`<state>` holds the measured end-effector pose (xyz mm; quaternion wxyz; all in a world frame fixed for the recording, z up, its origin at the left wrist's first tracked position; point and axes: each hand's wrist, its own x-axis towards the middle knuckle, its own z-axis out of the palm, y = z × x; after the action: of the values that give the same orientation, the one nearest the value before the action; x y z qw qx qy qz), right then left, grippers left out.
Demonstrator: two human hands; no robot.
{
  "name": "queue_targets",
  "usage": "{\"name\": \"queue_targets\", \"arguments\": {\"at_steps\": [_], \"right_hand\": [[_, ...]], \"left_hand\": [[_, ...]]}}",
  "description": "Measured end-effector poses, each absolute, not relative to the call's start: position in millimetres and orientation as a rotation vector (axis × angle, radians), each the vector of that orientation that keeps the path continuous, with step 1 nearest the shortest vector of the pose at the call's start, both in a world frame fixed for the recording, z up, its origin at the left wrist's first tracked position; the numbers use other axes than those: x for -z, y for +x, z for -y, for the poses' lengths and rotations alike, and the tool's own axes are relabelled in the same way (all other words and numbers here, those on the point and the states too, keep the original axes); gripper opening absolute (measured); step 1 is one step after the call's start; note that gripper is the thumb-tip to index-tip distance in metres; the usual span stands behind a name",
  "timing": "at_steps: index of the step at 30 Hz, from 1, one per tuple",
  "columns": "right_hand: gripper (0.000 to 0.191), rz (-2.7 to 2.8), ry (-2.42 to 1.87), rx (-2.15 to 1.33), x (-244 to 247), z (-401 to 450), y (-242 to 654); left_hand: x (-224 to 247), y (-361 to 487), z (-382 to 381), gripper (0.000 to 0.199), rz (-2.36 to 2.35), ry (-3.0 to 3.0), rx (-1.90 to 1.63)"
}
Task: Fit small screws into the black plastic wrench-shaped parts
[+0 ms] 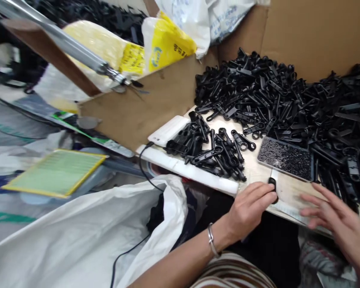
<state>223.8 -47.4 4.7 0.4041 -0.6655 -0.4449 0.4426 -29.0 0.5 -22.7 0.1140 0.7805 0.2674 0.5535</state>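
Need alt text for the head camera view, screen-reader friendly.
The left hand holds a small black part at a worktable's edge; the right hand, slightly blurred, hovers nearby with fingers spread. Beyond them sit a clear tray of tiny dark pieces and heaped black plastic parts. A white sack lies open at left.

We've got a pale wood-look tabletop [253, 173] with a white front edge [198, 171] on its left stretch. On it, we see a big heap of loose black plastic parts [267, 94] across the back and right. We have a smaller heap of similar parts [226, 156] front left, just beside a flat white device [169, 130]; its black cable [141, 162] drops over the edge. Right of that smaller heap we have a shallow clear tray [285, 171], lying flat, full of tiny black pieces [283, 155]. Bare surface shows in front of the tray.
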Motion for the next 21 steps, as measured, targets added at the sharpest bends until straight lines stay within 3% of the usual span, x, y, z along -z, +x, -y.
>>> {"name": "queue_targets", "arguments": {"at_steps": [4, 10, 16, 21], "right_hand": [[0.053, 0.921, -1.457, -1.408, 0.6, 19.7, 163.9], [0.035, 0.96, -1.508, -1.114, 12.5, 12.3, 169.6], [0.036, 1.034, -1.566, -1.071, 9.7, 18.0, 175.4], [0.046, 0.816, -1.483, -1.104, 8.7, 22.5, 167.8]], "left_hand": [[20.3, -23.9, 1.2, 0.026, -0.887, 1.741, -1.493], [22.1, -28.1, -3.5, 0.041, -0.789, 1.312, -1.173], [26.9, -18.6, -5.7, 0.038, -0.775, 1.194, -1.109], [28.4, -15.2, -3.4, 0.027, -0.884, 1.256, -1.272]]}}
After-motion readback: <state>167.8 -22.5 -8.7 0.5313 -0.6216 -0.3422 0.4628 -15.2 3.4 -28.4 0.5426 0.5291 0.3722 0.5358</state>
